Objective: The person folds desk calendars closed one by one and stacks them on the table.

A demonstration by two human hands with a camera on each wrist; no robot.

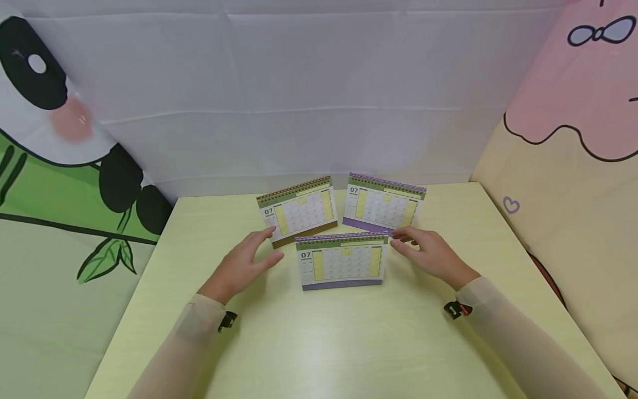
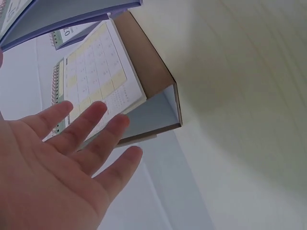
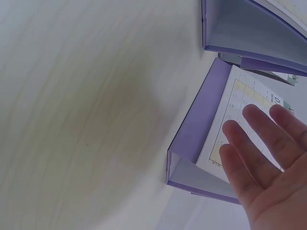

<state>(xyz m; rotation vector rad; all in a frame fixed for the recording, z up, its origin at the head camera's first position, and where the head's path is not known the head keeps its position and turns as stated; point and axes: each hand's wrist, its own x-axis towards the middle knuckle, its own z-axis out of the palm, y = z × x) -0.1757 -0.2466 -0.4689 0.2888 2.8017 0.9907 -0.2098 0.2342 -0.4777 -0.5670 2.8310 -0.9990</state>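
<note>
Three spiral-bound desk calendars stand on the table, each turned to a page marked 07. The front calendar [image 1: 344, 263] has a purple base and faces me. Behind it on the left is a calendar with a brown base [image 1: 301, 210], angled inward; behind on the right is another purple-based calendar [image 1: 382, 205]. My left hand [image 1: 244, 266] hovers by the brown calendar's left side, fingers spread and holding nothing, as the left wrist view also shows. My right hand [image 1: 431, 252] is just right of the front calendar, its fingers extended in front of the rear purple calendar [image 3: 204, 112].
The pale wooden table [image 1: 344, 343] runs back to a white cloth backdrop [image 1: 319, 100]. A printed panel with a green cartoon [image 1: 60, 183] rises on the left, and a pink and cream one [image 1: 573, 100] on the right.
</note>
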